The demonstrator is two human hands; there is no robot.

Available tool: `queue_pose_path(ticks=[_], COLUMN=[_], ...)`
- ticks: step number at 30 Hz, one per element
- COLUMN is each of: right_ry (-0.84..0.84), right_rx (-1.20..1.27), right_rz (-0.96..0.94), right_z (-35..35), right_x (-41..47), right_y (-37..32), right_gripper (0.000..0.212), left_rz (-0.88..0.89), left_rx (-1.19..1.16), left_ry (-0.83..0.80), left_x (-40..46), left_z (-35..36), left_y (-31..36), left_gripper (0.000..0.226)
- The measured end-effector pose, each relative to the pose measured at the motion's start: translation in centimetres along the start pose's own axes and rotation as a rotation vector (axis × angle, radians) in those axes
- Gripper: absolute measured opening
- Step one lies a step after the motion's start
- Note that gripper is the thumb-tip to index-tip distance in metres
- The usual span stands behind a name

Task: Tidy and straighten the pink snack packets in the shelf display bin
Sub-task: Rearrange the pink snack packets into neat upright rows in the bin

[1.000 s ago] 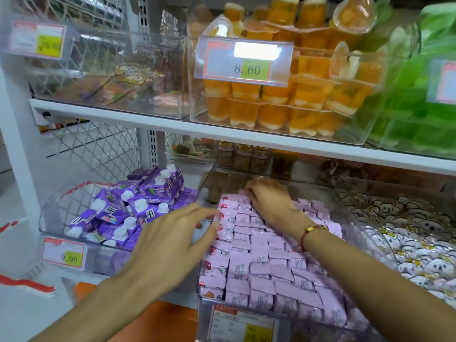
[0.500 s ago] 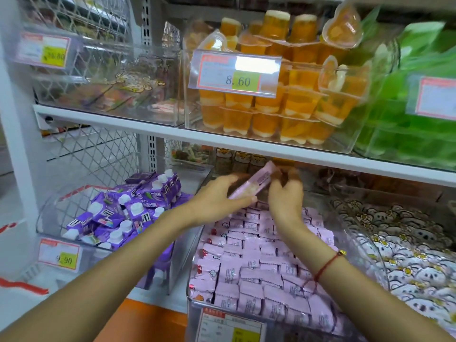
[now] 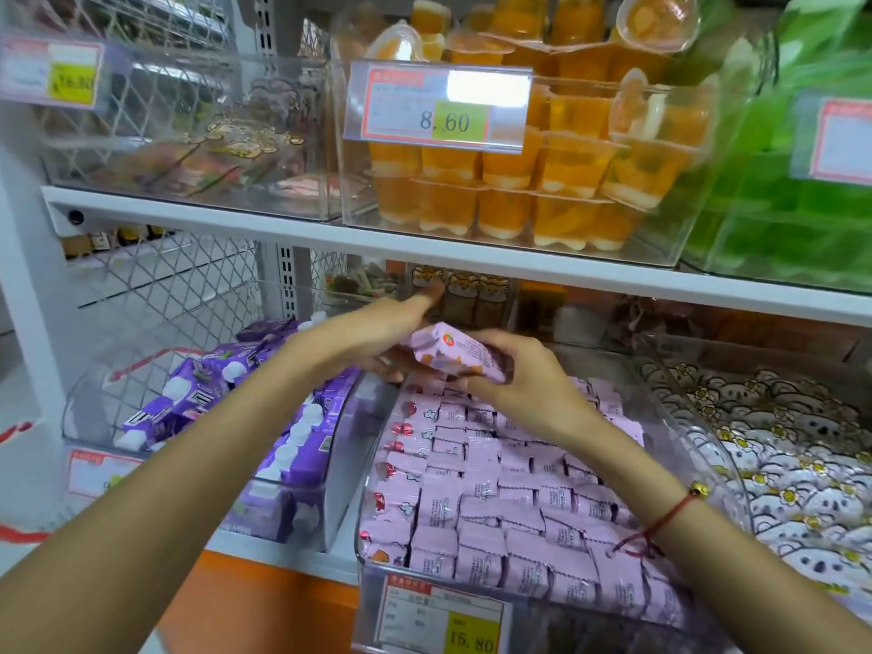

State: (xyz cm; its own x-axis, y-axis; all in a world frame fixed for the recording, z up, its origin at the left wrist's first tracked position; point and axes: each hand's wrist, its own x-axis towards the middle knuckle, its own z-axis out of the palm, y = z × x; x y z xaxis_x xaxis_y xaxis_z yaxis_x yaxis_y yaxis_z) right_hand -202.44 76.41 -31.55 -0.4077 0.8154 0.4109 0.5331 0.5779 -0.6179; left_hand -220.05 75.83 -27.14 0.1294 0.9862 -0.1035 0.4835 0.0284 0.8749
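Pink snack packets [image 3: 495,512] lie in rows in the clear display bin [image 3: 373,469] on the lower shelf. Above the far rows, the right hand [image 3: 524,384] curls its fingers around one lifted packet [image 3: 453,354], while the left hand [image 3: 377,332] pinches its other end, index finger extended.

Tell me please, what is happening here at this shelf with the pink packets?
A person is tidying a clear display bin full of pink snack packets on the lower shelf. Both hands hold one pink packet lifted above the back rows: the left hand supports it from the left, and the right hand curls its fingers round its right end. The other packets lie in fairly neat rows. Purple packs fill the neighbouring bin, and orange jelly cups sit on the shelf above.
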Motion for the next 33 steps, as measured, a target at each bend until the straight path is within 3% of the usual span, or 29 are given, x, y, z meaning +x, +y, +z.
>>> queue_pose_path(ticks=[2, 4, 7, 10, 12, 15, 17, 21, 27, 33], right_ry=[0.004, -0.003, -0.01, -0.047, -0.161, -0.361, -0.399, -0.39, -0.382, -0.364], right_rx=[0.139, 0.283, 0.347, 0.046, -0.232, -0.438, -0.493, -0.499, -0.488, -0.482], right_rz=[0.126, 0.218, 0.217, 0.244, 0.252, 0.17, 0.148, 0.136, 0.138, 0.133], right_z=[0.0, 0.0, 0.1, 0.0, -0.1, 0.0, -0.1, -0.3, -0.2, -0.1], right_x=[-0.1, 0.0, 0.0, -0.2, -0.9, -2.1, -2.5, -2.9, -3.2, -3.3], right_y=[0.3, 0.6, 1.2, 1.9, 2.5, 3.1, 3.3, 3.1, 3.2, 3.2], right_gripper=[0.043, 0.042, 0.041, 0.065, 0.077, 0.062, 0.058, 0.057, 0.057, 0.055], left_rz=[0.12, 0.29, 0.45, 0.531, 0.527, 0.506, 0.513, 0.569, 0.616, 0.523], left_rx=[0.061, 0.068, -0.002, -0.074, -0.001, 0.19, 0.294, 0.408, 0.368, 0.342], left_ry=[0.068, -0.029, -0.032, 0.228, 0.382, 0.455, 0.477, 0.414, 0.352, 0.149], left_x=[0.3, 0.2, 0.4, 1.0, 1.5, 2.0, 2.2, 2.7, 3.5, 3.7], left_z=[-0.8, -1.2, -0.9, -0.3, -0.1, 0.6, 0.8, 0.7, 0.9, -0.4], left_y=[-0.2, -0.8, -2.3, -3.2, -3.6, -4.2, -4.1, -3.0, -2.8, -1.5], left_gripper=[0.047, 0.031, 0.025, 0.024, 0.037, 0.046, 0.045, 0.034, 0.024, 0.019])
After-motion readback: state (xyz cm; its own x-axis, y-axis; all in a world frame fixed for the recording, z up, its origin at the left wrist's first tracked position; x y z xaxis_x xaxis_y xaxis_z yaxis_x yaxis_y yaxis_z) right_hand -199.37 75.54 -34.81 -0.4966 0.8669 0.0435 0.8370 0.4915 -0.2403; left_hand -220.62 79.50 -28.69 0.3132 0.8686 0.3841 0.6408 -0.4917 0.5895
